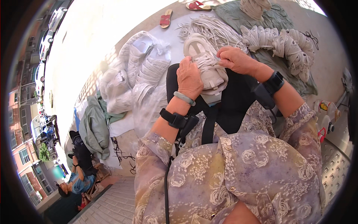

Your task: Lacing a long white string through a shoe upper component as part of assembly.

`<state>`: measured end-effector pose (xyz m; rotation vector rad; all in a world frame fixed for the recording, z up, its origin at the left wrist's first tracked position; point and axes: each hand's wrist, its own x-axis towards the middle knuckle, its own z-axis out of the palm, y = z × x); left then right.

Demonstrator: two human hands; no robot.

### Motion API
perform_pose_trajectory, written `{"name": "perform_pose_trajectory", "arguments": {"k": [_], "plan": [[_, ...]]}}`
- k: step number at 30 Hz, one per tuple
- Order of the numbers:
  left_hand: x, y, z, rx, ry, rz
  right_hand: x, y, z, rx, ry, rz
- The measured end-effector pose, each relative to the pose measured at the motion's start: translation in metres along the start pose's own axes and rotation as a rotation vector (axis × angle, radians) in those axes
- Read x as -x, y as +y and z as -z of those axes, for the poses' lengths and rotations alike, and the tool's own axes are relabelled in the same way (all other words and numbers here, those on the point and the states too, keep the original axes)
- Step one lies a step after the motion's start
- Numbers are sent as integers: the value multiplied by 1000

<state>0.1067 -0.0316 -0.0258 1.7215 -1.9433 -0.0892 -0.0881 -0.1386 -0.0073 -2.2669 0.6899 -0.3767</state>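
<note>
An off-white sneaker (pixel 213 76) rests on my lap, its toe pointing away from me and its laces (pixel 206 61) crossing the tongue. My left hand (pixel 189 77) is closed at the shoe's left edge, and its own back hides the fingertips. On the other side, my right hand (pixel 235 59) pinches a shoelace close to the eyelets, thumb and forefinger together. Just beyond the toe lies a pile of loose pale laces (pixel 216 30).
Bagged white shoes (pixel 147 61) lie on a sheet to the left. Bundled laces (pixel 287 46) rest on green cloth (pixel 220 13) at the far right. Red slippers (pixel 166 18) lie ahead. A green garment (pixel 95 125) is at left, near a seated person (pixel 78 179).
</note>
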Motion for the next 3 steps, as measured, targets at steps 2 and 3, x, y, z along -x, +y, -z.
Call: {"name": "perform_pose_trajectory", "arguments": {"k": [2,3], "plan": [[8,-8,14,28,28,31,-5,-11,3,33,-108,-160],[13,-14,25,82,-17,90,-9,-17,4,40,-155,-225]]}}
